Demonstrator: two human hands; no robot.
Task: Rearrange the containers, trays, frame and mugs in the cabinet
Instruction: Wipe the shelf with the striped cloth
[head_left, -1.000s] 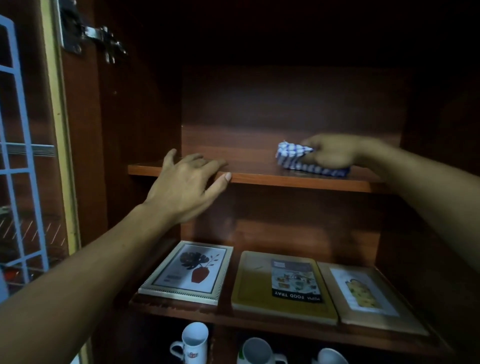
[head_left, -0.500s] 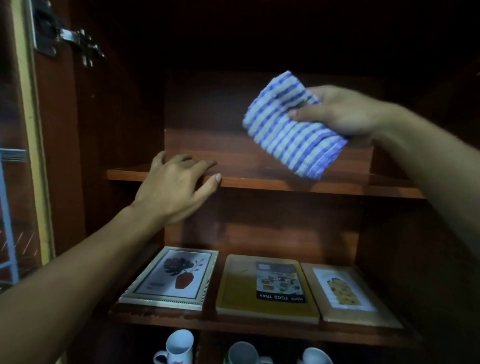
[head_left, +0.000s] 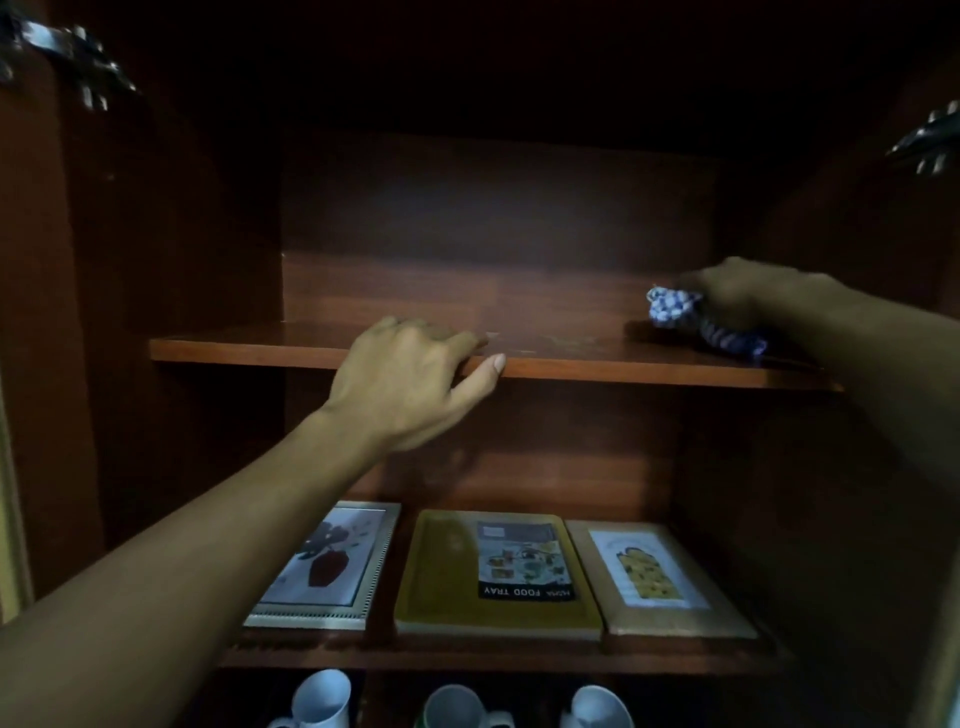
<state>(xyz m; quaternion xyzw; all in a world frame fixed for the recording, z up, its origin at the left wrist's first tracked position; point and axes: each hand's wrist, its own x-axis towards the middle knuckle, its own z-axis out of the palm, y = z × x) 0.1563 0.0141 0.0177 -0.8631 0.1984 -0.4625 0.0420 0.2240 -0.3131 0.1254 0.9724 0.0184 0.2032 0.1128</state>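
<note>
So half a second back the right hand (head_left: 748, 299) had the blue-checked cloth (head_left: 672, 305) lifted up in the air. Now it's back down on the upper shelf (head_left: 571, 347), pushed over to the far right end. Looks to me like a wipe-down pass, not a rearranging move yet. The grip on that side is closed, fingers bunched over the cloth with a bit poking out left of the knuckles and a tail trailing under the wrist, though it's dark and blurry there. Left hand (head_left: 410, 374) has barely shifted: fingers laid on top of the shelf's front edge, thumb against the front face, holding nothing, just bracing I'd guess. For the job, I reckon that shelf is getting cleaned so stuff can go up there after. The actual task things sit lower, well apart from either grip — frame (head_left: 322, 564), food tray (head_left: 447, 577) and second tray (head_left: 660, 577) lie flat side by side on the middle shelf (head_left: 493, 657), the frame right under the left forearm, with three mugs (head_left: 457, 704) on the level below. No containers in view.
</note>
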